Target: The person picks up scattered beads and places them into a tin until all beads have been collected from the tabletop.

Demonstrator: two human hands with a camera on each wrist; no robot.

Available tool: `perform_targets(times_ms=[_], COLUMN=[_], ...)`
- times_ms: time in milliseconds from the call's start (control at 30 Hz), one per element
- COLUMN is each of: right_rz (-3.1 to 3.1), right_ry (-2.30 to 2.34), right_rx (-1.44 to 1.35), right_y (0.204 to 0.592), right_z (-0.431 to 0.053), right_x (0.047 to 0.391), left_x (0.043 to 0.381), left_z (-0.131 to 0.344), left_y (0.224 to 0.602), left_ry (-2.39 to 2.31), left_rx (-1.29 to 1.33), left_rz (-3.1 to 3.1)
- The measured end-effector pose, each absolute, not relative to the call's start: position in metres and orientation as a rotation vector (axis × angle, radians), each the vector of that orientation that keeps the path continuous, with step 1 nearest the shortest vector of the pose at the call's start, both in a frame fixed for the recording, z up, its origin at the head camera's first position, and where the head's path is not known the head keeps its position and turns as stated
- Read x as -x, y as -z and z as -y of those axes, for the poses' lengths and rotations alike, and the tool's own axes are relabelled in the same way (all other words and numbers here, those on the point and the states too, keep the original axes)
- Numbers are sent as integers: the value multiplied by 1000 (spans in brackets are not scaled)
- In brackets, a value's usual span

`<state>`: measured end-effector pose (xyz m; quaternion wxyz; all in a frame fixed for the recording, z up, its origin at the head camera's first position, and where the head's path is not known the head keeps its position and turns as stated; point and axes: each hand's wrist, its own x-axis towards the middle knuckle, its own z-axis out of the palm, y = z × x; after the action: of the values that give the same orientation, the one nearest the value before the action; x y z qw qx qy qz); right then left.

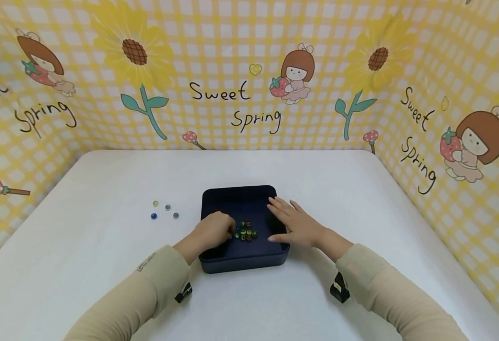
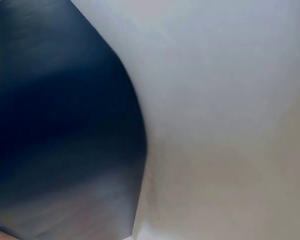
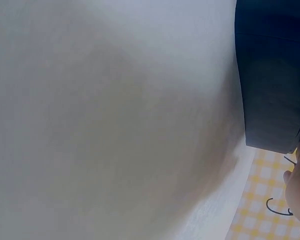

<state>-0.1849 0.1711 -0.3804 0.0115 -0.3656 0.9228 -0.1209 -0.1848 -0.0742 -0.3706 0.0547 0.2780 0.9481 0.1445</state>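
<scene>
A dark blue rectangular box (image 1: 245, 261) stands on the white table, with a cluster of several glass marbles (image 1: 246, 233) on its floor, mostly green with some red. My left hand (image 1: 213, 231) reaches over the left wall into the box, its fingers bent down beside the marbles. The fingertips are hidden, so whether they hold a marble does not show. Over the right wall lies my right hand (image 1: 298, 225), fingers spread and fairly straight. Only the box's outer wall (image 2: 65, 115) and a sliver of hand appear in the left wrist view. The right wrist view catches the box wall (image 3: 275, 95) and part of the right hand (image 3: 299, 192).
Several loose marbles (image 1: 167, 207), clear, yellowish and blue, lie on the table (image 1: 117, 227) left of the box. A yellow checked backdrop (image 1: 249, 42) with printed flowers and figures encloses the table at the back and sides.
</scene>
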Motion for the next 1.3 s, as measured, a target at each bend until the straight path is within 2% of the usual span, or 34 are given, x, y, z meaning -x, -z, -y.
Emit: perform_targets(times_ms=[400, 733, 1033, 1300], right_rz=[-2880, -2886, -2884, -2883], right_ry=[384, 381, 381, 384], right_rx=[1142, 1154, 1150, 1137], right_y=[381, 382, 381, 380], right_z=[-170, -170, -170, -171], right_x=[185, 185, 185, 185], left_x=[185, 195, 199, 211], left_z=[79, 121, 173, 216], left_y=[365, 348, 340, 358], left_ry=[-568, -1017, -1197, -1276], left_rx=[-841, -807, -513, -240], left_rz=[-2870, -2799, -2912, -2959])
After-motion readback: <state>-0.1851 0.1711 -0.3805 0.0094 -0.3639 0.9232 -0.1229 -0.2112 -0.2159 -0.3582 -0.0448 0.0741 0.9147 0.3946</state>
